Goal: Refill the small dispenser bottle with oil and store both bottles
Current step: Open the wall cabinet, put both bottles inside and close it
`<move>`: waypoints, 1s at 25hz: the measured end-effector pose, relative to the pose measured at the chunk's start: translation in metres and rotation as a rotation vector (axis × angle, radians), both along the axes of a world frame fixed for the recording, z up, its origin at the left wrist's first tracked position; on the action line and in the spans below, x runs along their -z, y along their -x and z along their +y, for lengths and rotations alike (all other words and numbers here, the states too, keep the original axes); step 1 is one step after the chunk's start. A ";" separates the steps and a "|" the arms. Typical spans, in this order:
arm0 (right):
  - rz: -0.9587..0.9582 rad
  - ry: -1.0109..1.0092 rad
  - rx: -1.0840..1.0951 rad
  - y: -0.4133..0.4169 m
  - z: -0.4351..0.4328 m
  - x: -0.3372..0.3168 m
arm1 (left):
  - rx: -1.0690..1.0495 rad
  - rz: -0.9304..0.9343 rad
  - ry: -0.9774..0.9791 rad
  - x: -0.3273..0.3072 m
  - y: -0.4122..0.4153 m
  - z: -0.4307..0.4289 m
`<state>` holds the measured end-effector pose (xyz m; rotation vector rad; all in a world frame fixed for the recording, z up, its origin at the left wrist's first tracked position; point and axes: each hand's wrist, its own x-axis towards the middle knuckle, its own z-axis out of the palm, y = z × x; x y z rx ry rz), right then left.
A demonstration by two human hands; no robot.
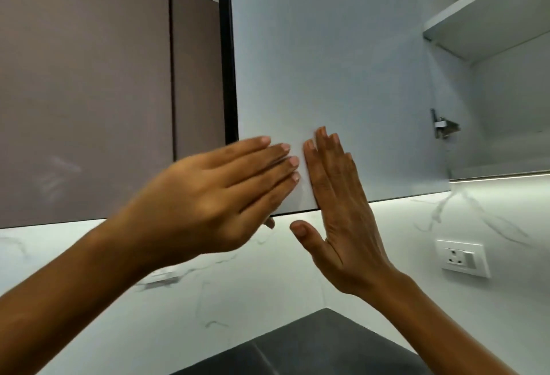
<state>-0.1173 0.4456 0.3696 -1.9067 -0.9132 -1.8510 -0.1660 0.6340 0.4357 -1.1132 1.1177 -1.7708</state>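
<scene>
Pressing on the pale inner face of an open cabinet door (342, 62), both hands lie flat with the fingers straight and together, gripping nothing. The left hand (208, 196) comes in from the left with its fingers pointing right across the lower part of the door. It is somewhat blurred, and what looks like its thumb tip shows just under the door's bottom edge. The right hand (339, 214) stands upright beside it with the fingers pointing up on the door and the thumb spread out below the bottom edge. The fingertips of the two hands nearly meet, though I cannot tell whether they touch.

The door's dark outer edge (227, 47) runs down its left side, and a metal hinge (443, 127) sits at its right, where the cabinet interior opens. A white shelf (491, 17) shows inside, high on the right. Only the underside and front lip of the shelf are in view, so where the two bottles are cannot be told.

Left of the open door hang two closed brown cabinet fronts (83, 92). A lit strip (500, 178) runs under the cabinet. Below is a white marble-veined wall (208, 300) with a socket and switch plate (462, 258) on the right, and a corner of the dark desk (312, 348) shows at the bottom.
</scene>
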 end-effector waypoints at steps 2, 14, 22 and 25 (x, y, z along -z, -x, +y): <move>0.000 0.014 0.043 -0.017 0.010 0.001 | -0.100 -0.009 0.030 0.006 -0.020 0.013; 0.056 0.070 0.283 -0.088 0.030 0.013 | -0.066 0.174 0.308 0.036 -0.110 0.035; 0.256 0.164 0.253 -0.048 0.017 0.013 | -0.042 0.477 0.583 0.061 -0.087 0.004; 0.247 0.073 0.250 -0.006 -0.004 0.042 | 0.079 0.648 0.645 0.094 -0.068 -0.025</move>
